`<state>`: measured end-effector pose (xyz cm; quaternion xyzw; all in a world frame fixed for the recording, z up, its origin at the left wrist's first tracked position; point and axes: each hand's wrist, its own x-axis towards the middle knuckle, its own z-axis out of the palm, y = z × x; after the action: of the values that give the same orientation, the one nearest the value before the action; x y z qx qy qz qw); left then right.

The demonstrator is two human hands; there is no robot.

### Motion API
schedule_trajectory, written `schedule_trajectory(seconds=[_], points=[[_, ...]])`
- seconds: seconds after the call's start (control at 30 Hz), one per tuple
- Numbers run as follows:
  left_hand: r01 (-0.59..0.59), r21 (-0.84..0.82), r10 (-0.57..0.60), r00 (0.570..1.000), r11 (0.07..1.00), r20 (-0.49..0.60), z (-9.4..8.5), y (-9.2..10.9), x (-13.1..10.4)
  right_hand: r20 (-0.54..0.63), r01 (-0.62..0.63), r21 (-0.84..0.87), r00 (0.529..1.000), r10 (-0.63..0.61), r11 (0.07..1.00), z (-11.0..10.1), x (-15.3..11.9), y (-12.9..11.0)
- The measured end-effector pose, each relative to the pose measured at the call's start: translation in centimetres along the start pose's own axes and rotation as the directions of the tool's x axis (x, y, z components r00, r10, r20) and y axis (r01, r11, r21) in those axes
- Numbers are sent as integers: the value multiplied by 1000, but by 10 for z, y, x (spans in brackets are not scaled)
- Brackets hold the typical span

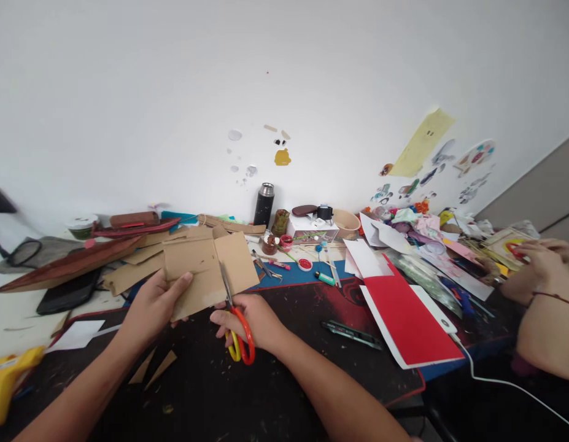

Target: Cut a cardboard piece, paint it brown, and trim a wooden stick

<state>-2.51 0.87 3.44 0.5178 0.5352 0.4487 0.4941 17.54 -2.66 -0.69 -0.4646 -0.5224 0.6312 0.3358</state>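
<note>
Cardboard (202, 267) and scissors (239, 316) occupy both hands (150, 304).

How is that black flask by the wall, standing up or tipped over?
Standing up: the black flask has its silver top uppermost, above its body.

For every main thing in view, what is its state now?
Left hand: closed on the cardboard
Right hand: closed on the scissors
Cardboard: held; crease or cut across it unclear
Scissors: blades at the cardboard, opening unclear
Black bottle: standing
Cutter: lying down, blade unclear
Red sheet: lying flat
White cable: joined to the white device
</note>
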Motion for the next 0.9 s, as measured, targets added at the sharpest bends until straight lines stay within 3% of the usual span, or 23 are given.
schedule_trajectory(seconds=[0.5,0.73,0.9], points=[[-26,-98,20,998,995,-60,9,-22,4,-171,96,-227,976,-137,969,6,4,8],[63,-268,-79,996,961,-49,7,-18,6,-206,75,-316,968,-145,946,6,5,6],[165,-316,-209,971,934,-111,-10,-15,14,-164,82,-274,978,-131,958,7,3,5]])
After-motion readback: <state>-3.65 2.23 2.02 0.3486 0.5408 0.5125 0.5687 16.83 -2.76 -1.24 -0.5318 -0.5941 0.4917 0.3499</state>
